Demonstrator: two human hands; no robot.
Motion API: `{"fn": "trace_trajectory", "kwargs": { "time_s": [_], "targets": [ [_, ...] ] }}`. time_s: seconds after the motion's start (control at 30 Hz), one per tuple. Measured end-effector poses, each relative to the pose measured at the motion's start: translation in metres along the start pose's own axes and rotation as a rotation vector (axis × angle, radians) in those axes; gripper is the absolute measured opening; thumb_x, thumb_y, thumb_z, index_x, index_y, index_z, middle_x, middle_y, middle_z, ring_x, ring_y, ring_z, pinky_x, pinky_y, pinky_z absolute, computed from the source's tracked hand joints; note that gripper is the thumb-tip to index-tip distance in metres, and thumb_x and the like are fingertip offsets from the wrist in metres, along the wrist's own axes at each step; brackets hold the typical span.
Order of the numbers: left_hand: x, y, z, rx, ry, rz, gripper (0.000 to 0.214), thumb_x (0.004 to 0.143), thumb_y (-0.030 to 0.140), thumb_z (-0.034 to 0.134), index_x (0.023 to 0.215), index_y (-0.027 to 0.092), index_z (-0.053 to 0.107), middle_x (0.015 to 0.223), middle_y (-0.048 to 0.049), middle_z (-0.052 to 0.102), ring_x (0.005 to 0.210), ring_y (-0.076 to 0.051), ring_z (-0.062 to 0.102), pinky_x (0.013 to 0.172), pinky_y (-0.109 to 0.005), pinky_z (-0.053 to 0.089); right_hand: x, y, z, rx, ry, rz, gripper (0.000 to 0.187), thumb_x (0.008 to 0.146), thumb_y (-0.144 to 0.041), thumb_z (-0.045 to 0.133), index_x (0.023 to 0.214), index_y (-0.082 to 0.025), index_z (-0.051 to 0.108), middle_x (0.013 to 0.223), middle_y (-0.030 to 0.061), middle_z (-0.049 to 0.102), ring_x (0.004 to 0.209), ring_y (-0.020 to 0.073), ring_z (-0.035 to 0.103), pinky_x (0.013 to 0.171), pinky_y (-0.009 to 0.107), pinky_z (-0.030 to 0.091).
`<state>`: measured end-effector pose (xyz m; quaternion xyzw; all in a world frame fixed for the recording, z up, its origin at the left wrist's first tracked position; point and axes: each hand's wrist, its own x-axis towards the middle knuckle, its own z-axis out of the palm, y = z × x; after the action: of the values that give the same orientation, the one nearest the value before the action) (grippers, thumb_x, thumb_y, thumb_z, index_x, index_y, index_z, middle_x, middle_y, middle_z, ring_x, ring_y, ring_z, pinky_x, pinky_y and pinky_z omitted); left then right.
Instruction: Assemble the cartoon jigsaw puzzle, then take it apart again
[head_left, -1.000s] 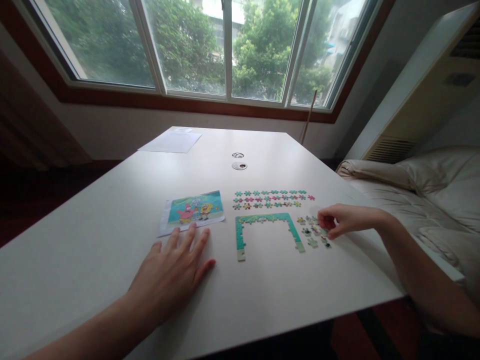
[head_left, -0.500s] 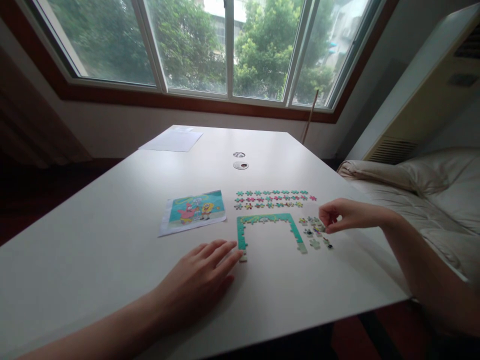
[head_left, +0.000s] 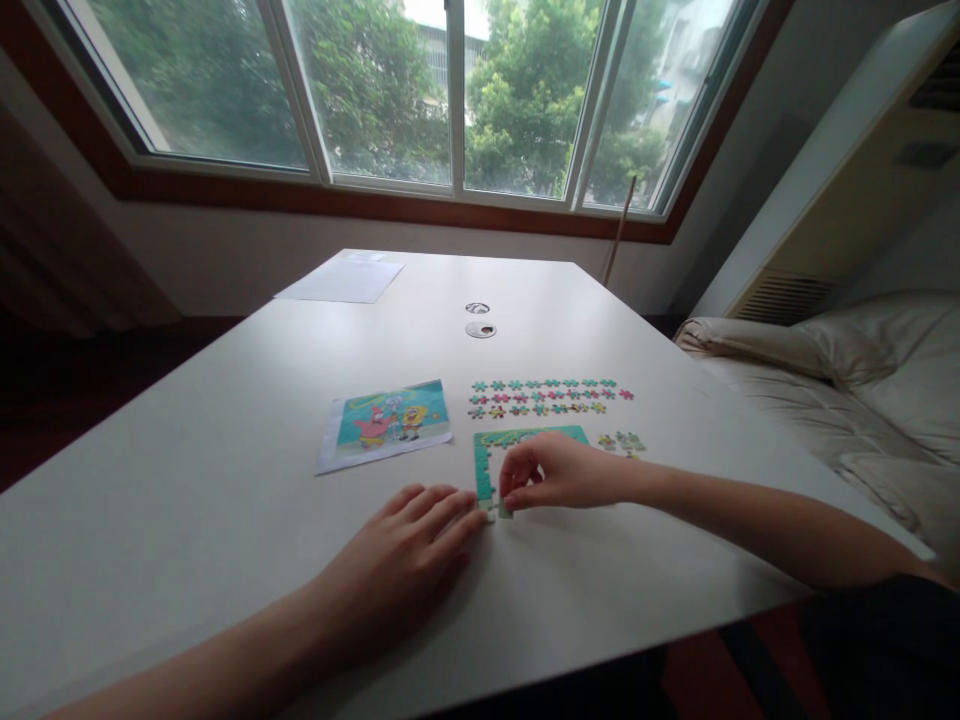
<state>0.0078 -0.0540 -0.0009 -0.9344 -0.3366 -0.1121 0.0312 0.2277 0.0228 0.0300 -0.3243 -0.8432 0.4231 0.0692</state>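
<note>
Well, right hand (head_left: 559,470) pinches piece (head_left: 505,510) near SpongeBob picture (head_left: 391,418).

Head cam, worn by the person, looks fwd & down from above the near side of the table (head_left: 225,480), w/ the window (head_left: 375,95) straight ahead. Wide view: L hand (head_left: 420,535) & R hand (head_left: 559,472) fairly close, lower half; curtain (head_left: 67,220) far L, sofa (head_left: 862,370) far R.
</note>
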Motion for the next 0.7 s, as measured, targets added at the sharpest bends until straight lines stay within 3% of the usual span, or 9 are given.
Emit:
{"fn": "trace_trajectory", "kwargs": {
  "time_s": [0.47,0.7],
  "targets": [
    [-0.0017,0.0004,0.0023,0.008,0.054,0.014,0.03,0.088,0.013,0.042,0.116,0.02,0.052,0.116,-0.0049,0.06,0.101,-0.023,0.054,0.086,-0.039,0.04,0.0044,-0.0039,0.0026,-0.281,-0.022,-0.112,0.013,0.076,-0.022,0.058,0.083,-0.017,0.068,0.07,-0.0001,0.064,0.061,0.009,0.055,0.056,0.018,0.038],
    [-0.0004,0.0006,0.0022,0.021,0.097,0.029,0.028,0.087,0.012,0.041,0.112,0.018,0.054,0.114,-0.0051,0.061,0.099,-0.022,0.056,0.084,-0.037,0.04,0.0034,-0.0097,0.0074,-0.447,0.02,-0.155,0.011,0.076,-0.017,0.056,0.08,-0.017,0.067,0.069,0.0013,0.064,0.067,0.0123,0.053,0.064,0.023,0.039]
  ]
}}
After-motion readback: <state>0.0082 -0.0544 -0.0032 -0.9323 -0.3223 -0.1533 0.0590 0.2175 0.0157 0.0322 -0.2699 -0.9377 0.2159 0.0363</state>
